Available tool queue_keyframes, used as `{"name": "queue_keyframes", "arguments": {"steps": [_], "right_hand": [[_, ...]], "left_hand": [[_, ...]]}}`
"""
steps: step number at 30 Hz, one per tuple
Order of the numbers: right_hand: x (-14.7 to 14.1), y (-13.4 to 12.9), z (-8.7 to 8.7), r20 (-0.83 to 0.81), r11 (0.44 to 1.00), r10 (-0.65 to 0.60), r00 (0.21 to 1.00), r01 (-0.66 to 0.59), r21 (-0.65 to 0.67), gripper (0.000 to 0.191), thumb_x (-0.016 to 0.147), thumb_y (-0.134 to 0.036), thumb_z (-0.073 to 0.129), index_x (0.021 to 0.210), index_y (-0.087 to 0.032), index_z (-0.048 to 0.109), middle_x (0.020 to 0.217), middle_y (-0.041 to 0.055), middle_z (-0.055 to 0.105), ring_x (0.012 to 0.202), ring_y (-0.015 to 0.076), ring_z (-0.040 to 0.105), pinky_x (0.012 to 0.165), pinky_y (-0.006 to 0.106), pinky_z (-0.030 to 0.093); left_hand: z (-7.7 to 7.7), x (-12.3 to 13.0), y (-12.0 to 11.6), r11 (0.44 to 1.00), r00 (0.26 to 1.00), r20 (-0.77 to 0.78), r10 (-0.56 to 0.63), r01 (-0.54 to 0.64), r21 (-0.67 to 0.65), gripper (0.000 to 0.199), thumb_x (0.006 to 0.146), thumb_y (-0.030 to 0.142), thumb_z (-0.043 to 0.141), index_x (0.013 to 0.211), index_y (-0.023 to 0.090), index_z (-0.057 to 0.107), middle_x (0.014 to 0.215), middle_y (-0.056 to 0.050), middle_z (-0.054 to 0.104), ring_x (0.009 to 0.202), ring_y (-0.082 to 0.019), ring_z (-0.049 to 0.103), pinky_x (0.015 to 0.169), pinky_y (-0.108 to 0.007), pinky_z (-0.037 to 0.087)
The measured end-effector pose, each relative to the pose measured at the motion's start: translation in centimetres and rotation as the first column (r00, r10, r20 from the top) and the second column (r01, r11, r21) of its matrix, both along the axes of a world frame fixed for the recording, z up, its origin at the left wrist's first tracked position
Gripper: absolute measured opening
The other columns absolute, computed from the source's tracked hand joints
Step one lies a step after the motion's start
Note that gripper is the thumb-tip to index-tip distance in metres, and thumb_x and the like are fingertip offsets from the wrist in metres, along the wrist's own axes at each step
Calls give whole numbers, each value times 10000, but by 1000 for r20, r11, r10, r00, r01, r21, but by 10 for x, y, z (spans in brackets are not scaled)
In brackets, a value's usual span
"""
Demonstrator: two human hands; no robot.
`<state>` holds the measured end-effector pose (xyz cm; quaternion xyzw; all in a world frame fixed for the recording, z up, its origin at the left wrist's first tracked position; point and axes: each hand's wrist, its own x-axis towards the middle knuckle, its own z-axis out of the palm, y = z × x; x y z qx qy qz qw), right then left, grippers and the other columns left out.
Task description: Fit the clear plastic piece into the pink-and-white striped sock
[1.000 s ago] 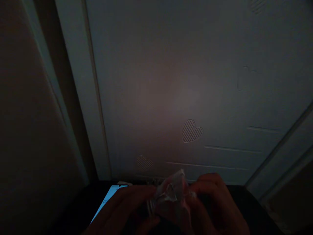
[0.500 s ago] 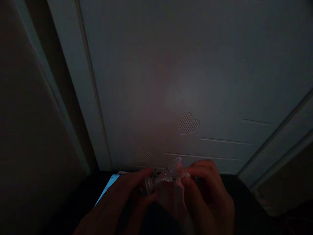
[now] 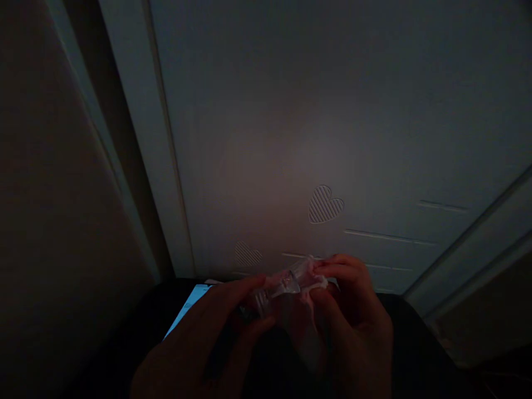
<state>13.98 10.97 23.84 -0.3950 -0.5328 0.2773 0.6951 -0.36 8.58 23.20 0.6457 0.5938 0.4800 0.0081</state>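
Note:
Low in the dim head view, my left hand (image 3: 208,327) holds a small clear, transparent object (image 3: 285,284) between thumb and fingers. A ridged, ring-like end of it sits at my left fingertips. My right hand (image 3: 353,316) pinches a thin pinkish-white piece, maybe cloth or film (image 3: 313,280), against the other end of the clear object. This piece hangs down between the two hands. Darkness hides its lower part and the exact shape of the clear object.
A lit phone screen (image 3: 187,305) shows beside my left hand on a dark surface. Behind the hands stands a pale panel (image 3: 266,138) with engraved hearts (image 3: 325,205) and lines. Frame strips run along its left and right sides.
The view has shifted slightly. Both hands and the clear object sit a little higher, and the clear object shows more between the hands. The grips look much the same.

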Motion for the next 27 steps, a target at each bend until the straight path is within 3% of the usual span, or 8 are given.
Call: {"name": "queue_keyframes", "arguments": {"steps": [6, 12, 17, 23, 27], "right_hand": [[4, 0, 5, 64, 1000, 4, 998, -4, 1, 82, 679, -141, 619, 651, -217, 629, 912, -1, 501, 798, 116, 573, 607, 199, 497], [10, -2, 1, 83, 999, 13, 996, -10, -35, 86, 710, -160, 607, 730, -231, 651, 886, 12, 526, 808, 135, 588, 600, 216, 512], [13, -3, 2, 91, 999, 43, 995, -40, -30, 120, 726, -170, 597, 786, -251, 662, 937, 21, 545, 801, 135, 609, 562, 201, 516], [11, 2, -1, 49, 994, 104, 993, -103, -25, 88, 710, -185, 611, 763, -240, 654, 1041, 31, 619, 869, 177, 632, 636, 257, 539], [10, 0, -4, 14, 984, 137, 991, -134, -115, 76, 711, -211, 609, 775, -232, 644, 922, 31, 684, 803, 190, 655, 600, 271, 543]], "left_hand": [[-1, -1, -1, 1000, 1000, -12, 18, -18, 0, 326, 763, 518, 489, 998, 320, 597, 908, 44, 685, 685, -134, 644, 540, -187, 513], [-5, 1, 4, 1000, 994, 105, -7, 8, -9, 351, 752, 508, 509, 1041, 322, 580, 872, 42, 692, 656, -151, 647, 597, -228, 541], [1, 5, 8, 998, 992, 115, -52, 54, -20, 244, 766, 444, 519, 951, 320, 618, 848, 52, 698, 687, -143, 654, 624, -203, 536], [0, 0, 8, 999, 985, 170, -42, 47, -26, 251, 735, 443, 557, 935, 308, 625, 824, 44, 697, 651, -138, 647, 606, -201, 539], [-2, -11, 10, 980, 956, 242, -166, 187, -69, 269, 688, 388, 619, 942, 301, 623, 858, 34, 696, 666, -142, 647, 602, -199, 545]]}}
